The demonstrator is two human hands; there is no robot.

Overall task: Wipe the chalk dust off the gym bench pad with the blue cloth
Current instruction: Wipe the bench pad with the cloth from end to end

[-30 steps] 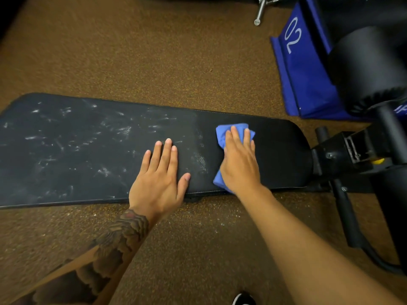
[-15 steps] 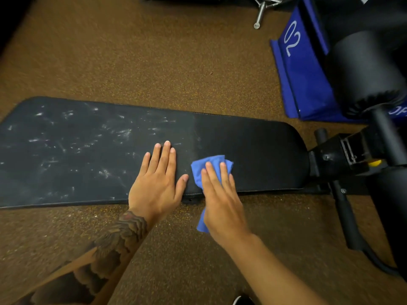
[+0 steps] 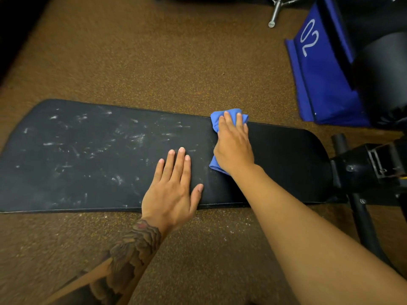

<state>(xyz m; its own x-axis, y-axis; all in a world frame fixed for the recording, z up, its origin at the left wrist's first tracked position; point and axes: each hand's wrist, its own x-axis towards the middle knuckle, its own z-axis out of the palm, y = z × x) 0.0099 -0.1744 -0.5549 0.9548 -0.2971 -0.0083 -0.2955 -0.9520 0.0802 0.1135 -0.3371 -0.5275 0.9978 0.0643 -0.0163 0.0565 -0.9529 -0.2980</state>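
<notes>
The long black bench pad (image 3: 88,161) lies across the view over the brown floor. White chalk smears (image 3: 136,137) cover its left and middle part, while the right end (image 3: 286,161) looks plain black. My right hand (image 3: 233,146) presses the bunched blue cloth (image 3: 217,121) onto the pad at its far edge, fingers lying fairly straight on top. The cloth's other end shows under the wrist. My left hand (image 3: 174,190) rests flat on the pad near its front edge, just left of the cloth, fingers spread and straight.
Black metal bench frame (image 3: 363,168) and a leg tube join the pad's right end. A blue padded block marked 02 (image 3: 319,80) and a black foam roller (image 3: 383,73) stand at the upper right. A metal rod (image 3: 274,14) lies at top. White specks dot the floor (image 3: 220,223).
My right hand slid the cloth from the pad's middle back to its near edge, then across to the far edge. My left hand stayed flat in place.
</notes>
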